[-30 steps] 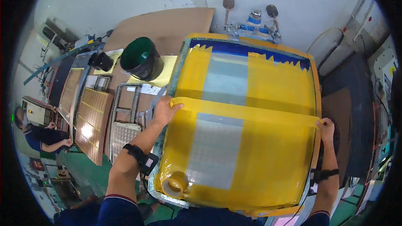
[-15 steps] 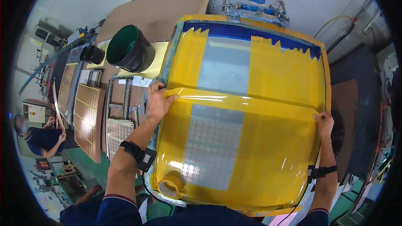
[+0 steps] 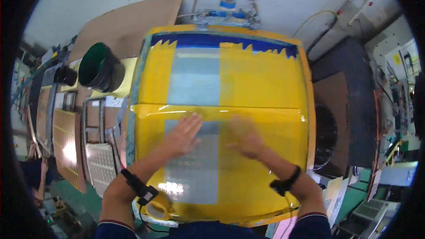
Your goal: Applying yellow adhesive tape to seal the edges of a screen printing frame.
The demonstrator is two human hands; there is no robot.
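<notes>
Bright, even light is falling from overhead, and glare is bouncing off the yellow film (image 3: 265, 150) near its bottom edge. The right hand (image 3: 245, 138) is smearing with motion blur. Fisheye is bending the edges, and black vignette is eating the corners.

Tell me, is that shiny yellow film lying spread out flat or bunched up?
Spread out. The yellow film covers the near half of the table with a straight far edge, and the left hand and right hand lie flat on it.

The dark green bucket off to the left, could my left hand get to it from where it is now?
Probably yes: the left hand lies flat on the yellow film, and nothing stands between it and the green bucket.
</notes>
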